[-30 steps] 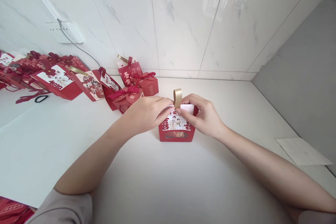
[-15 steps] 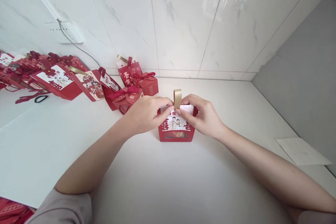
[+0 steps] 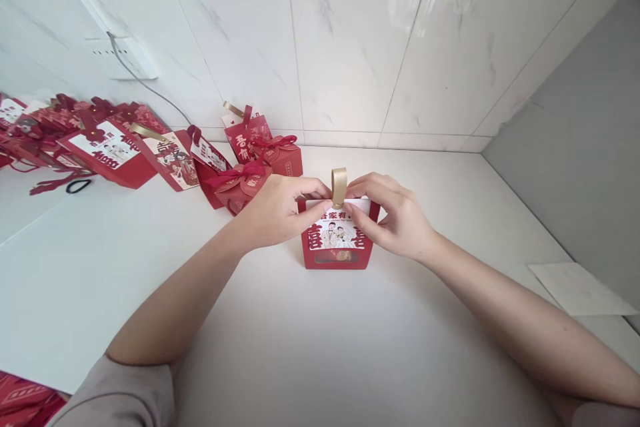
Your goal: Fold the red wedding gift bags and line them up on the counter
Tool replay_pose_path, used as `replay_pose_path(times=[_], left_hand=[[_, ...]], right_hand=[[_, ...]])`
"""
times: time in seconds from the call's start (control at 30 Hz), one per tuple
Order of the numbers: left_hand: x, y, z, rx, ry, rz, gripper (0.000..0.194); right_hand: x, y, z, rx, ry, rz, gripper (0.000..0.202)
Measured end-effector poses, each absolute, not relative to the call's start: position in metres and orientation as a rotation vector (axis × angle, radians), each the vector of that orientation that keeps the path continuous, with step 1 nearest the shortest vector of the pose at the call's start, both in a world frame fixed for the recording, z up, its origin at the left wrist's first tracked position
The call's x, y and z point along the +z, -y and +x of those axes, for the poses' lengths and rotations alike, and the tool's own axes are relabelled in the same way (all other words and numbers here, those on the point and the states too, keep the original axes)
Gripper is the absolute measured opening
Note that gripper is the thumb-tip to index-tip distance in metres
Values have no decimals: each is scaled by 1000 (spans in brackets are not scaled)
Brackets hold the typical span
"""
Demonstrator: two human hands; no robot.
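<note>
A red gift box (image 3: 310, 257) stands upright on the white table, its front card (image 3: 336, 237) printed with a couple and red characters. Through the small window low on its front, something round and gold shows. A gold ribbon loop (image 3: 339, 187) rises from the middle of the top edge. My left hand (image 3: 287, 213) pinches that edge just left of the loop, thumb in front and fingers behind. On the other side my right hand (image 3: 390, 213) grips the same edge, its thumb by the ribbon's base. The fingertips behind the box are hidden.
Several finished-looking red gift boxes (image 3: 115, 160) line the wall at the left, two with red bows (image 3: 240, 173) nearest my left hand. A black loop (image 3: 79, 186) lies before them. White paper (image 3: 575, 287) rests at the right. A cable hangs from the wall socket (image 3: 120, 60).
My right thumb has shifted right, away from the ribbon's base, uncovering more of the card. My left hand stays at the top edge, its fingers slightly farther apart.
</note>
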State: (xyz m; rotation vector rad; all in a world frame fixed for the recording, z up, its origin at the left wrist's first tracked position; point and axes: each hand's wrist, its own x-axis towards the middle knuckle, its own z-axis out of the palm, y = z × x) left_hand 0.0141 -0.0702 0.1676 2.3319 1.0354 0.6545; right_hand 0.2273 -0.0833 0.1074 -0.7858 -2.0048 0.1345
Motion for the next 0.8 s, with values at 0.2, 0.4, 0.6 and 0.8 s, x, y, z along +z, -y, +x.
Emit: replay_pose_path(times=[0.2,0.4,0.6,0.8], left_hand=[[166,70,14,699,-1015,2398,15],[163,70,14,728,-999,2521,15],[158,66,13,802,-973,2628,13],[156,65,14,826,-965,2667,12]], right_hand=[[109,81,231,-244,2065,-760,9],[113,82,236,-735,2148,-700,6],[112,84,237,-780,2178,-710,20],[112,84,237,-875,2176,-714,22]])
